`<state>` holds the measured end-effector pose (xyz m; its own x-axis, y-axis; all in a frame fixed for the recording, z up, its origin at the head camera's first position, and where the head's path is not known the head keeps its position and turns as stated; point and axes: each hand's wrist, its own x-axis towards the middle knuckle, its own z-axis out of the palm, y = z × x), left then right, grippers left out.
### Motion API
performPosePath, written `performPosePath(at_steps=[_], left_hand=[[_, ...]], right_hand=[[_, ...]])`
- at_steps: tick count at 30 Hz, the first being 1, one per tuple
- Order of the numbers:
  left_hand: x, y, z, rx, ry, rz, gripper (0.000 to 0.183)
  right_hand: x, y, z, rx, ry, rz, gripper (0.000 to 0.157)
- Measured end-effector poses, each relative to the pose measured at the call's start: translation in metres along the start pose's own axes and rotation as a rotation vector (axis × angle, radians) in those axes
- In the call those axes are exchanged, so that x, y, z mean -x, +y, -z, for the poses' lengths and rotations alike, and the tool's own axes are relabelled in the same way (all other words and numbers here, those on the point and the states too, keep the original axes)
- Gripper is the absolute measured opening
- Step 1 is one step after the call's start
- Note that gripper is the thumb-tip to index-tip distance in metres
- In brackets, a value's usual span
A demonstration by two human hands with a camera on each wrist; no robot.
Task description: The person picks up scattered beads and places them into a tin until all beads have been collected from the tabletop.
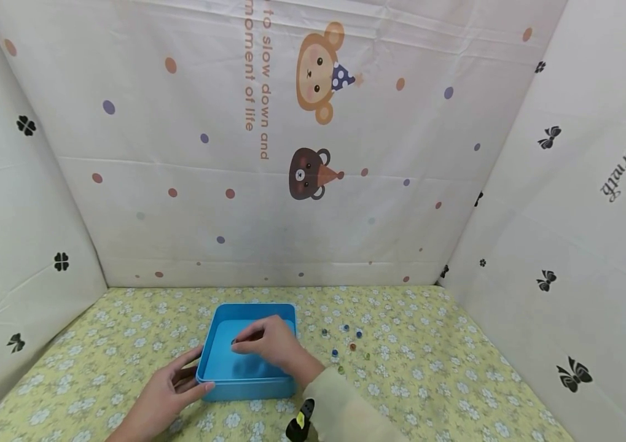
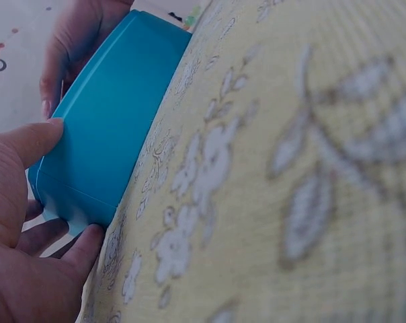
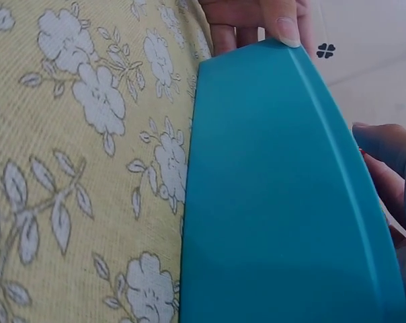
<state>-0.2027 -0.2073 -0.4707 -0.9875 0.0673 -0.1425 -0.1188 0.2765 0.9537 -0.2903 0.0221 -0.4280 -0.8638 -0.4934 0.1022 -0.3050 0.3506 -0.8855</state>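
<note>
A square blue plastic box (image 1: 249, 390) with an open top sits on the flowered cloth. At its near left corner, my left hand (image 1: 166, 393) grips the wall, thumb on the front face and fingers around the left side; the left wrist view shows this hand (image 2: 28, 222) against the box (image 2: 115, 101). My right hand (image 1: 274, 344) is over the inside of the box, pinching a small marble (image 1: 233, 341) between thumb and fingertips. The marble is mostly covered by the fingers; a speck of red shows by the right hand (image 3: 391, 161) in the right wrist view.
Right of the box, several small marbles lie scattered, among them a blue marble (image 1: 335, 353), an orange marble (image 1: 352, 347) and a green marble (image 1: 341, 369). Yellow flowered cloth (image 1: 423, 368) covers the table. White printed sheets (image 1: 257, 233) hang at the back and both sides.
</note>
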Motion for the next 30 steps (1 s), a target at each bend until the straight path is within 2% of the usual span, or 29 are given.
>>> performPosePath(at_steps=[9, 30], left_hand=[[0.001, 0.001, 0.0, -0.004, 0.001, -0.005, 0.084], [0.003, 0.001, 0.001, 0.022, -0.013, -0.01, 0.084]], right_hand=[[-0.002, 0.001, -0.01, 0.067, 0.006, -0.021, 0.009], [-0.008, -0.003, -0.023, 0.17, 0.009, -0.164, 0.005]])
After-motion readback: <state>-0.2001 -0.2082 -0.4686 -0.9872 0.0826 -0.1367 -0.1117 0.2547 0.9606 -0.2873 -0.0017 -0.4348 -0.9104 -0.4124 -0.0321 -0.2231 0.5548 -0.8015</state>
